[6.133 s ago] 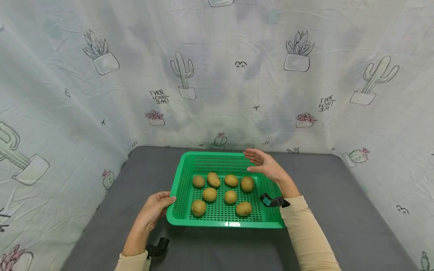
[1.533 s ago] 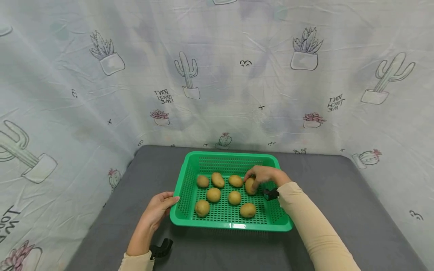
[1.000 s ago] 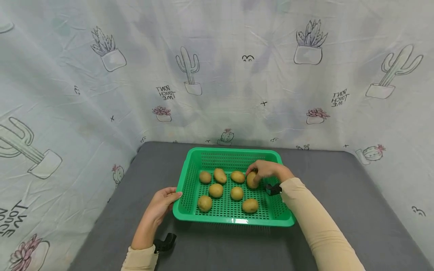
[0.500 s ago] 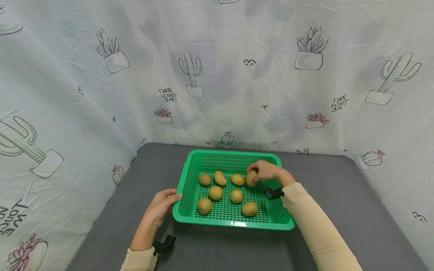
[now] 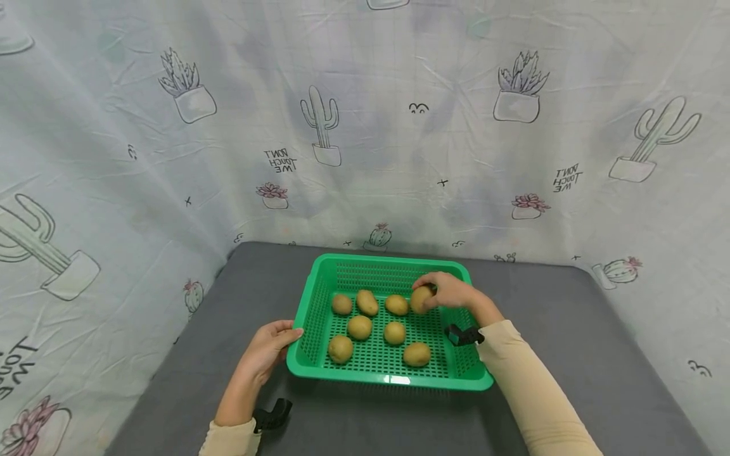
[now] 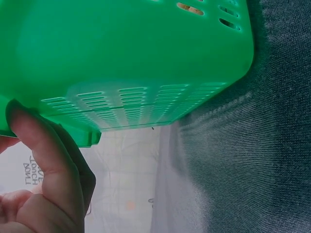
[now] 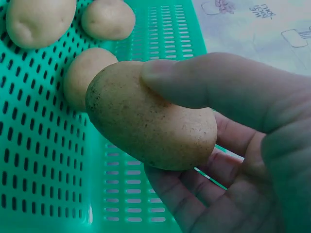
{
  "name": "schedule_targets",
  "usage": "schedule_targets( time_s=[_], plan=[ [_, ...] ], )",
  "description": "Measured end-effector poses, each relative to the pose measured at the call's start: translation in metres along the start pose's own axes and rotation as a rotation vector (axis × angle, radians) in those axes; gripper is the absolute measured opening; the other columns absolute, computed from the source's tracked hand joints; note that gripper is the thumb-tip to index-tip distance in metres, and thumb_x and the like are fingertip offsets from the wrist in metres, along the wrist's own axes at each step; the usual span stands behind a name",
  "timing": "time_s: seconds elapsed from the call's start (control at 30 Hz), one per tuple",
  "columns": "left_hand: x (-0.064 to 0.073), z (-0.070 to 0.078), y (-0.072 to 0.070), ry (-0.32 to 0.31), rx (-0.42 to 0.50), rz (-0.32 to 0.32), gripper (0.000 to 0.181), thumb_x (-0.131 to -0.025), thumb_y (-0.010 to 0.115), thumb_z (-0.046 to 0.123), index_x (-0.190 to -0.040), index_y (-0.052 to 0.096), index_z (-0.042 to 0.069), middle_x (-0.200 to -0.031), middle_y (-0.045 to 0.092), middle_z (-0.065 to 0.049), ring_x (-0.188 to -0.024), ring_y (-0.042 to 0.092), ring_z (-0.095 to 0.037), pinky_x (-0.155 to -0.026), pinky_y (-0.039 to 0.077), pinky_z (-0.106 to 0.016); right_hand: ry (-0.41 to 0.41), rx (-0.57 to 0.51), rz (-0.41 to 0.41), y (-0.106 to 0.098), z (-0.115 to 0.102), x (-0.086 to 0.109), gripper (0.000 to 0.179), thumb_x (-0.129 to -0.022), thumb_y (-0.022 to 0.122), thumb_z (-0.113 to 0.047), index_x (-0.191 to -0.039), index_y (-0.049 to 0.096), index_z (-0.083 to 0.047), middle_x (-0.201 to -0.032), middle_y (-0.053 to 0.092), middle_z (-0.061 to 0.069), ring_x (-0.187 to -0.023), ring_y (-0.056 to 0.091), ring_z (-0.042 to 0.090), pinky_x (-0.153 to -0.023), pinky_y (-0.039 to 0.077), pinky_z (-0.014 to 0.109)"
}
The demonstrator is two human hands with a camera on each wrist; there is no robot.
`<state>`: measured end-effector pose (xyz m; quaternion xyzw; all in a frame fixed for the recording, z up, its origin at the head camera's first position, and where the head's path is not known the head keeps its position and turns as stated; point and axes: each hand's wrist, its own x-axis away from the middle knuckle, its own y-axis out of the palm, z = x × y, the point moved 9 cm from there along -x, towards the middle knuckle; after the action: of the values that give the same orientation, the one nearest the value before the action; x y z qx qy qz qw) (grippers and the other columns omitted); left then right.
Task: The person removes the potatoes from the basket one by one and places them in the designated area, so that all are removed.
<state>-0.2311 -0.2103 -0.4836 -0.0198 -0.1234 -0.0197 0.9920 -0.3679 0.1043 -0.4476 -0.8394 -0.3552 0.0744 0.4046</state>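
A green plastic basket (image 5: 365, 376) with slotted walls holds several potatoes in loose rows. My left hand (image 5: 263, 353) grips its left rim, thumb on top; in the left wrist view, fingers (image 6: 56, 165) reach under the rim of the basket (image 6: 136, 53). At the basket's back right, my right hand (image 5: 456, 292) holds a brownish potato (image 5: 419, 301). The right wrist view has the thumb on top of this potato (image 7: 150, 121) and fingers curled beneath, with basket floor visible below. Its closest neighbour is another potato (image 5: 396, 304) to the left.
The basket stands on a table with a dark grey cloth (image 5: 542, 316). A pale curtain (image 5: 365, 126) printed with cactus drawings hangs behind and along both sides. Black wrist cameras sit on the left wrist (image 5: 272, 415) and right wrist (image 5: 463, 334).
Six seconds ago my right hand was spread over the basket's back right, holding nothing. It then took hold of the potato and has raised it slightly. My left hand has stayed on the rim.
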Motion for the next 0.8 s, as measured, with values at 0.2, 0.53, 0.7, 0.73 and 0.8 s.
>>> schedule_targets(
  time_s=[0.2, 0.53, 0.7, 0.73, 0.8],
  plan=[
    [0.0, 0.001, -0.001, 0.001, -0.013, 0.008, 0.038, -0.096, 0.055, 0.014, -0.123, 0.047, -0.012, -0.068, 0.055, 0.007, -0.055, 0.044, -0.006, -0.061, 0.044, -0.025, -0.025, -0.001, 0.04, -0.001, -0.005, 0.01, 0.05, -0.083, 0.072, -0.021, -0.127, 0.058, -0.004, -0.125, 0.056, 0.014, -0.095, 0.058, 0.021, -0.074, 0.049, 0.034],
    [0.0, 0.001, -0.001, 0.012, -0.004, -0.015, 0.04, -0.097, 0.054, 0.015, -0.124, 0.045, -0.013, -0.071, 0.058, 0.007, -0.056, 0.046, -0.005, -0.062, 0.046, -0.025, -0.069, -0.037, 0.106, -0.005, -0.016, 0.025, 0.048, -0.085, 0.07, -0.022, -0.126, 0.057, -0.002, -0.122, 0.055, 0.013, -0.097, 0.057, 0.022, -0.075, 0.049, 0.035],
    [0.001, 0.003, 0.0, 0.014, 0.01, -0.019, 0.041, -0.097, 0.054, 0.015, -0.125, 0.044, -0.013, -0.072, 0.059, 0.006, -0.057, 0.048, -0.005, -0.062, 0.047, -0.025, -0.085, -0.077, 0.138, -0.008, -0.02, 0.034, 0.046, -0.086, 0.071, -0.025, -0.125, 0.058, -0.005, -0.126, 0.054, 0.013, -0.102, 0.055, 0.024, -0.082, 0.048, 0.04],
    [0.001, 0.003, 0.0, 0.015, 0.011, -0.019, 0.041, -0.097, 0.054, 0.015, -0.124, 0.044, -0.013, -0.072, 0.059, 0.006, -0.057, 0.049, -0.005, -0.062, 0.047, -0.025, -0.086, -0.09, 0.145, -0.008, -0.021, 0.035, 0.045, -0.086, 0.071, -0.025, -0.125, 0.058, -0.007, -0.127, 0.054, 0.012, -0.103, 0.055, 0.024, -0.084, 0.047, 0.042],
    [0.001, 0.002, 0.0, 0.016, 0.011, -0.021, 0.041, -0.097, 0.054, 0.015, -0.124, 0.044, -0.013, -0.073, 0.059, 0.006, -0.057, 0.049, -0.005, -0.063, 0.047, -0.025, -0.098, -0.097, 0.16, -0.01, -0.023, 0.039, 0.044, -0.086, 0.071, -0.026, -0.125, 0.059, -0.008, -0.127, 0.054, 0.012, -0.104, 0.055, 0.024, -0.086, 0.047, 0.044]
  ],
)
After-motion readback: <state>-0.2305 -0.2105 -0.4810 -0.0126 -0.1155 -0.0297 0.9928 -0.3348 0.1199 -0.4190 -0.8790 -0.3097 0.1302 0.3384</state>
